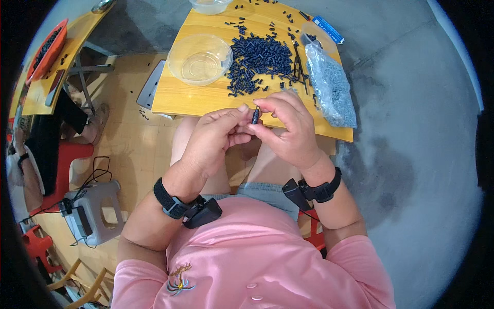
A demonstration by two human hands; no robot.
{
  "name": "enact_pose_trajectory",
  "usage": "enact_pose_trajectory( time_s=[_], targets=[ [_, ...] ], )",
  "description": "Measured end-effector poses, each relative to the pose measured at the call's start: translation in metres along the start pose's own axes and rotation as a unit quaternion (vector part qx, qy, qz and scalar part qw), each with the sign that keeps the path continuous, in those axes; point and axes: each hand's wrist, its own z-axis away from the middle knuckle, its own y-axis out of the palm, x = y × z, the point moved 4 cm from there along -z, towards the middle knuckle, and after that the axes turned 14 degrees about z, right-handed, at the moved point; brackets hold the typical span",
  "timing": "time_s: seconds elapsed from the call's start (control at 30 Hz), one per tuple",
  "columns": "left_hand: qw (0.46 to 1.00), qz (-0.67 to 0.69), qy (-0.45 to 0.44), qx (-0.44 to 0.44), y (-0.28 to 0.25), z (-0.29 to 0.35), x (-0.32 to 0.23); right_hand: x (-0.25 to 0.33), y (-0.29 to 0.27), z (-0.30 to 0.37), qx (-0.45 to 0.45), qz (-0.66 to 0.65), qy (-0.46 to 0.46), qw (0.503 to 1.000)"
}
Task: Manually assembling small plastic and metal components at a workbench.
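Observation:
Between my two hands, just off the near edge of the table, is a small black cylindrical piece (256,116) with a lighter tip at its top. My right hand (290,123) pinches it between thumb and index finger. The fingertips of my left hand (216,131) close on its other side. Past my hands lies a large heap of similar small black pieces (260,56), with strays scattered around it. Left of the heap stands a round clear plastic tub (200,59). To the right lies a clear bag of small grey parts (332,87).
The yellow wooden table (175,98) also bears a dark slender tool (297,64), a blue-and-white box (328,30) and another clear tub (210,5). At left, a person sits by a second table with an orange basket (47,51). A grey stool (98,211) carries cables.

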Motion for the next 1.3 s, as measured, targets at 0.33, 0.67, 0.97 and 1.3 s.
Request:
enact_pose_trajectory(
  time_s=[0.33,0.67,0.97,1.3],
  targets=[
    [0.996,-0.077,0.034,0.025,0.004,0.004,0.000,0.003,0.000,0.001,0.008,-0.002,-0.012,1.000],
    [0.993,-0.100,0.064,0.028,0.008,0.011,0.000,0.008,-0.002,0.002,0.000,0.007,-0.078,0.997],
    [0.984,-0.155,0.088,0.016,0.013,0.012,0.004,0.015,-0.010,0.000,0.018,0.041,-0.053,0.998],
    [0.963,-0.247,0.112,0.000,0.019,0.014,0.000,0.025,-0.012,0.001,0.078,0.136,-0.025,0.987]
  ],
)
